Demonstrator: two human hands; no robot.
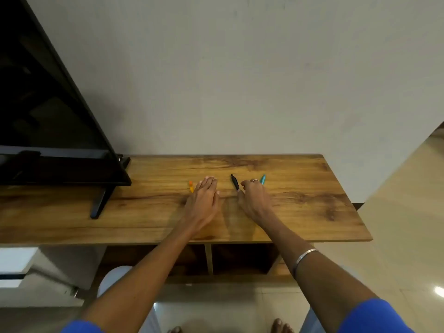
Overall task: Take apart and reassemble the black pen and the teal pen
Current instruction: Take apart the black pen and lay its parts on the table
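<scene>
Black pen (234, 181) lies on wood table (300, 188), teal pen (262, 179) near, behind our right hand (252, 198); right fingertips curl at black pen's near end, grip unclear; left hand (204, 195) flat, holding nothing; we may nudge pen, it could roll away

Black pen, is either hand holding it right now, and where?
The right hand pinches the black pen at its near end. The left hand lies flat on the table, holding nothing.

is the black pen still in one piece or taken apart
In one piece, it seems: the black pen lies whole on the table, right hand at its near end.
</scene>
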